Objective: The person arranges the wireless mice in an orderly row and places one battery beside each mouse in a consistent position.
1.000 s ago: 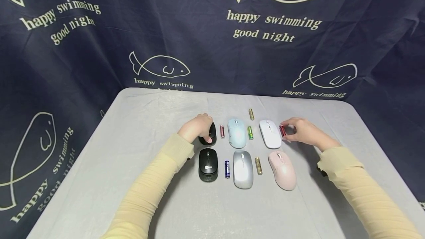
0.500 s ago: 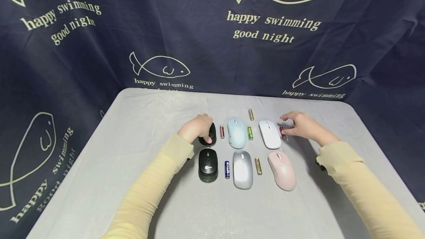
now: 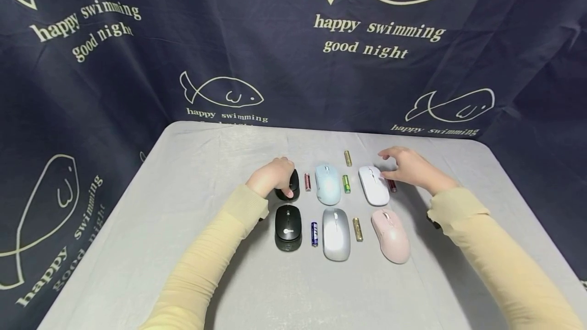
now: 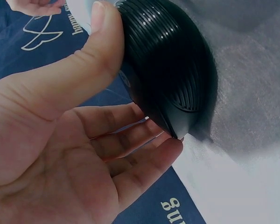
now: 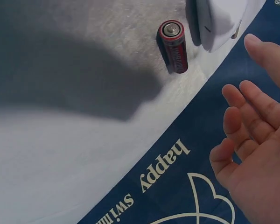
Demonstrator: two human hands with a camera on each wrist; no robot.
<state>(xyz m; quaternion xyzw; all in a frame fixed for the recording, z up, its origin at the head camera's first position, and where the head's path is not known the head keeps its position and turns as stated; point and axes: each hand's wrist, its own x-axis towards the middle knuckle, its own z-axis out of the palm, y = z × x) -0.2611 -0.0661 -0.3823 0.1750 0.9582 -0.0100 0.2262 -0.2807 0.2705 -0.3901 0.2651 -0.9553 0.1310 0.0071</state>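
At the back left my left hand (image 3: 269,176) grips a black computer mouse (image 4: 172,60), thumb on one side and fingers on the other. Most of that mouse is hidden by the hand in the head view. My right hand (image 3: 407,168) hovers with spread fingers over the white mouse (image 3: 373,187), holding nothing. Beside the white mouse lies a red battery (image 5: 175,50), partly covered by the right hand in the head view. Another red battery (image 3: 307,182) rests between the gripped mouse and a light blue mouse (image 3: 327,186).
In the front row are a second black mouse (image 3: 288,228), a blue battery (image 3: 314,234), a silver-grey mouse (image 3: 336,236), a gold battery (image 3: 357,229) and a pink mouse (image 3: 391,237). A green battery (image 3: 346,184) and another gold battery (image 3: 348,158) lie farther back on the table (image 3: 206,167).
My right hand has let go of the red battery beside the white mouse and moved up and left, over that mouse. The left hand has stayed on the black mouse.
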